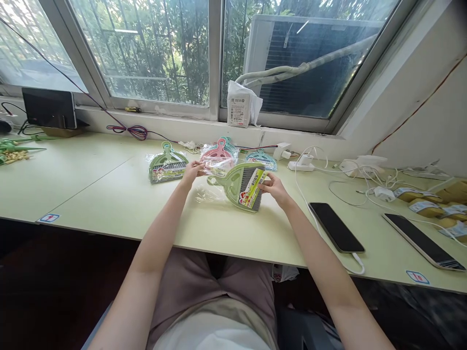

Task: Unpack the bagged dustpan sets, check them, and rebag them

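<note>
My right hand (274, 188) grips the brush edge of a green dustpan-and-brush set (233, 187), its label strip facing up and its handle pointing left. With fingers closed, my left hand (193, 171) pinches clear plastic bag (216, 170) film beside that handle. More loose clear film lies on the table just below. Beyond my hands rest other bagged sets: a green dustpan set (168, 165) at left, a pink dustpan set (220, 153) with teal ones behind it, and a blue dustpan set (260, 158) at right.
The pale green table (102, 194) runs along the window. To the right lie a black phone (336, 226) on a white cable, a second phone (425, 240), chargers (301, 163) and yellow packs (426, 206). A white box (239, 109) stands on the sill; a dark tablet (49, 108) is far left.
</note>
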### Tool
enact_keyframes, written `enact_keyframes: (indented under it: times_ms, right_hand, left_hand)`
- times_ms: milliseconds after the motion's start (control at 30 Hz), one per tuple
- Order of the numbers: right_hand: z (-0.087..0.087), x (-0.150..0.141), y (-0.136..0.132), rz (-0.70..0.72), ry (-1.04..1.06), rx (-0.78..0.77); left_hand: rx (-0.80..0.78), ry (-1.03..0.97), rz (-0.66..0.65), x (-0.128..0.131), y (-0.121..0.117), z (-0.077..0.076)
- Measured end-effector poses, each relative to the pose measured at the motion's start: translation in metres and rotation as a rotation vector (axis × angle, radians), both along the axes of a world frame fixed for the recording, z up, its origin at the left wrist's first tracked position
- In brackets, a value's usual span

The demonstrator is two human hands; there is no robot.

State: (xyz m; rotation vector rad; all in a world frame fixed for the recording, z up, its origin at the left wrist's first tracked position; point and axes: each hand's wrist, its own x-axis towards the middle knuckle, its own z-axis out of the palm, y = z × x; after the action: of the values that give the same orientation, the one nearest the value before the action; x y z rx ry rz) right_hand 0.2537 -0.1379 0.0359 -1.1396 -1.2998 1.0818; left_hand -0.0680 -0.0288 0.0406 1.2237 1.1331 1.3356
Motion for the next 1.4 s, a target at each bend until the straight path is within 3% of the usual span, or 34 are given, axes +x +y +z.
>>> enact_keyframes:
  times_ms: [233,400,467,500,567,633,700,767,867,1000,1233,1333,1400]
  right_hand:
    - [-0.008,0.009,0.009,-0.258,0.200,0.084]
    - [-0.011,0.012,0.009,-0.294,0.297,0.122]
    - [-0.012,0.010,0.008,-0.289,0.315,0.126]
    - [-0.012,0.009,0.008,-0.288,0.319,0.125]
    - [-0.014,0.005,0.008,-0.285,0.319,0.122]
    - [-0.015,0.000,0.008,-0.270,0.311,0.114]
    - [-0.016,-0.005,0.006,-0.232,0.294,0.096]
    - [-0.016,-0.008,0.005,-0.171,0.268,0.064]
    - [-0.016,-0.008,0.007,-0.119,0.218,-0.003]
    - [-0.018,0.003,0.014,-0.247,0.037,-0.032]
    - [-0.015,0.036,0.007,-0.699,-0.983,0.117]
    - [-0.003,0.034,-0.002,-0.773,-1.104,0.299]
    - [0.005,0.022,-0.010,-0.729,-1.071,0.440]
  left_hand:
    - [0.176,0.049,0.641,-0.034,0.001,0.011]
    - [0.348,0.280,0.998,-0.055,-0.019,0.026]
    - [0.497,0.403,1.063,-0.051,-0.026,0.031]
    - [0.565,0.431,1.007,-0.044,-0.028,0.032]
    - [0.615,0.365,0.702,-0.018,-0.031,0.030]
    - [0.488,0.162,0.285,0.019,-0.034,0.019]
    - [0.257,-0.036,-0.089,0.057,-0.039,0.002]
    - [0.169,-0.100,-0.236,0.086,-0.047,-0.017]
    - [0.270,-0.043,-0.184,0.099,-0.057,-0.033]
    - [0.322,0.007,0.008,0.083,-0.058,-0.029]
    - [0.325,-0.011,0.166,0.064,-0.052,-0.016]
    - [0.314,-0.030,0.173,0.067,-0.058,-0.014]
    - [0.334,-0.007,0.176,0.071,-0.065,-0.014]
